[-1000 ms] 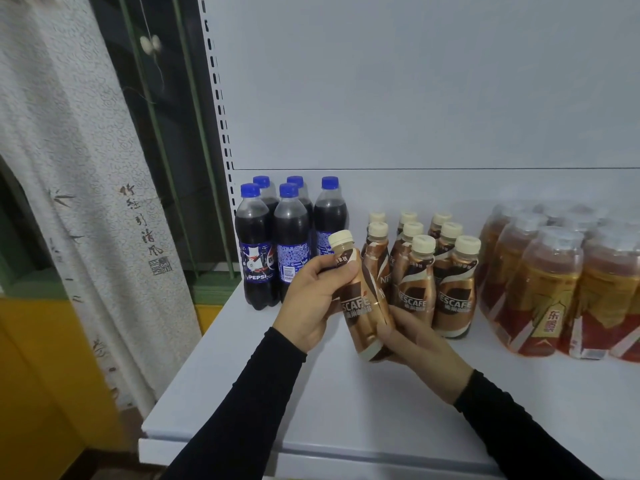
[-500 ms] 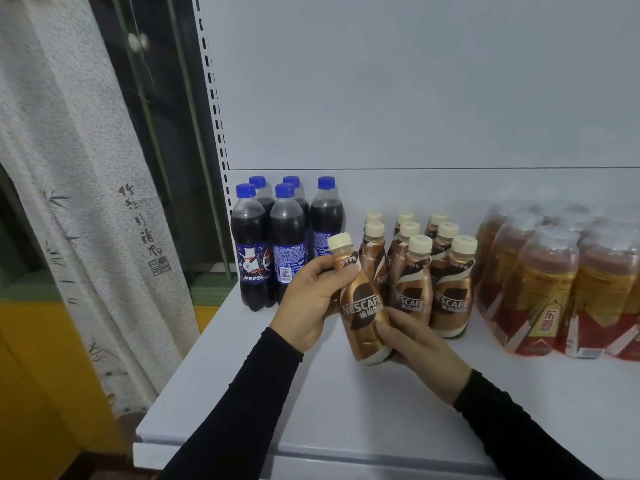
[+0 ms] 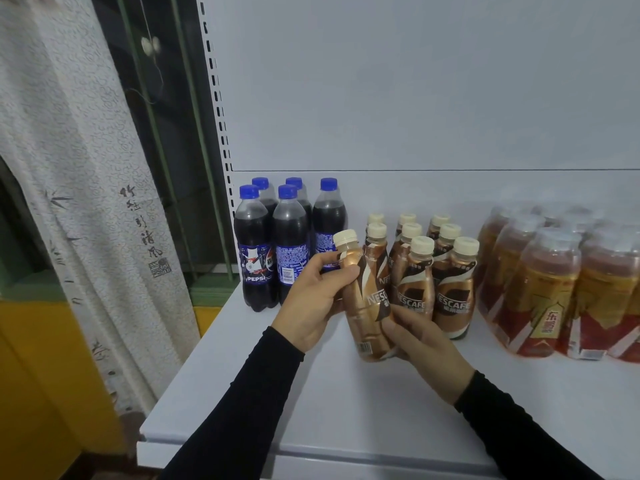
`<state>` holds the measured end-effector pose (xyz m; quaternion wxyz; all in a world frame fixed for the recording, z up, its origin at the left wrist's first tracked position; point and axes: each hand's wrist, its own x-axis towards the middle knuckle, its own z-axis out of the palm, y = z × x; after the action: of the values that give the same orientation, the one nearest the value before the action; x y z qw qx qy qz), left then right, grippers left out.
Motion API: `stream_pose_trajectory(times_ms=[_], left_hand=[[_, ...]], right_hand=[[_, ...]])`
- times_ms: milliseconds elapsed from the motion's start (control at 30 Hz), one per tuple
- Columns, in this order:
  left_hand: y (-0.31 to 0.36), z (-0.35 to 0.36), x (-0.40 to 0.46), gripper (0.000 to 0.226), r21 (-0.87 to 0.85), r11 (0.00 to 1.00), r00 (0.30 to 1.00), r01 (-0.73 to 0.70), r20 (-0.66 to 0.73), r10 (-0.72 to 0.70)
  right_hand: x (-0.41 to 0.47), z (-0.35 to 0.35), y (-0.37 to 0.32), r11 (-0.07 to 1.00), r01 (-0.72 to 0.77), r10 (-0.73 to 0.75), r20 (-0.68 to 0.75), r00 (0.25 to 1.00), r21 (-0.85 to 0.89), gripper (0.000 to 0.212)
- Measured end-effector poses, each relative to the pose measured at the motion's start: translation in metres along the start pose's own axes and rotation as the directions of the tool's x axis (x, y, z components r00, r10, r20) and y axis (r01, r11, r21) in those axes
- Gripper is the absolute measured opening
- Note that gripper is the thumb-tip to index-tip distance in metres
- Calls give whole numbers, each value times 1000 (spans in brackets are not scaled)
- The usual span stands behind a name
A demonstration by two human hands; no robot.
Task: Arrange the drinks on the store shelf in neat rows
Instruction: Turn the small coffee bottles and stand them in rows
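1. The left hand (image 3: 313, 299) grips the neck of a Nescafé bottle (image 3: 365, 299), fingers curled round it just below the cream cap.
2. The right hand (image 3: 420, 344) wraps the bottle's lower body from the right.
3. The bottle tilts slightly left, just in front of the coffee bottle group (image 3: 426, 271), mid-shelf (image 3: 346, 427).
4. Pepsi bottles (image 3: 277, 244) stand at the shelf's back left corner; wrapped tea packs (image 3: 561, 289) sit toward its right edge.

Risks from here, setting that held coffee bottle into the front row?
1. The held Nescafe bottle is tilted, its base right beside the front standing Nescafe bottles; a nudge could topple them.
2. Left hand pinches only the neck; it may swing.
3. Label is turned sideways, so it could end up misfaced.
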<state>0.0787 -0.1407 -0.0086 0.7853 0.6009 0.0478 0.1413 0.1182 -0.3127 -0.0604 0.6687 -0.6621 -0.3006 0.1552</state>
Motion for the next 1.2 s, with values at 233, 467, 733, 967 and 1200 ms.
stream_pose_trajectory(times_ms=[233, 467, 733, 967, 1200], left_hand=[[-5, 5, -3, 38, 31, 998, 997, -55, -53, 56], [-4, 5, -5, 33, 63, 996, 998, -58, -24, 59], [-3, 7, -4, 45, 110, 991, 996, -82, 42, 78], [17, 14, 3, 20, -59, 997, 998, 54, -4, -55], [23, 24, 6, 28, -137, 965, 973, 224, -18, -228]], right_hand=[[-1, 2, -7, 990, 15, -15, -1, 1000, -143, 37], [-2, 1, -8, 1000, 19, -19, -16, 1000, -15, 30], [-3, 0, -15, 997, 73, -74, -36, 997, -28, 48], [-8, -15, -30, 885, 280, -237, 157, 959, -372, 92], [1, -17, -49, 693, 433, -451, 123, 884, -577, 76]])
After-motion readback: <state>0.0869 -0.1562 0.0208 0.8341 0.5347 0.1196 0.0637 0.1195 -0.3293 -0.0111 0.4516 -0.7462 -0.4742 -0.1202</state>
